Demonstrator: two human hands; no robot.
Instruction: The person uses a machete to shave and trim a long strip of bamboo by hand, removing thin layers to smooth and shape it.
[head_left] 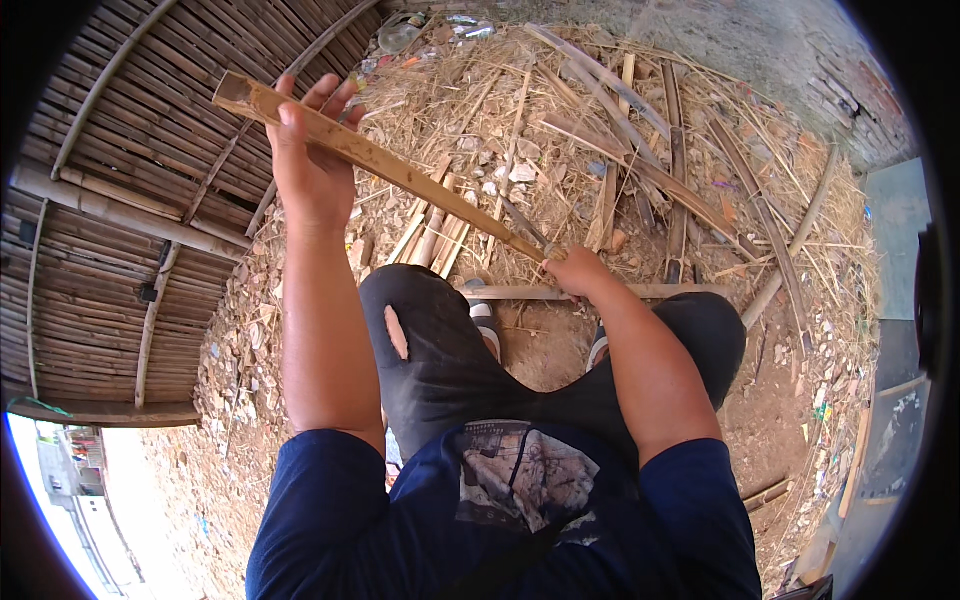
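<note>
Hands (310, 165) on long, flat, pale bamboo slat (400, 170)

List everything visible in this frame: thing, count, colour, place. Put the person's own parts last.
bamboo strip: one, tan, held across the middle between both hands
bamboo panel: one, brown-grey, woven slats with poles across, left side
split bamboo pieces: many, tan and brown, scattered on the ground ahead
straw: a heap, pale yellow, under and around the pieces
ground: bare dirt with chips, reddish brown, lower left
brick wall: one, grey-brown, upper right
shoes: two, light with dark parts, between the knees
trousers: black, torn at the left knee
shirt: dark blue, printed front, bottom
left hand: closed around the strip's upper end
right hand: closed on the strip's lower end
</note>
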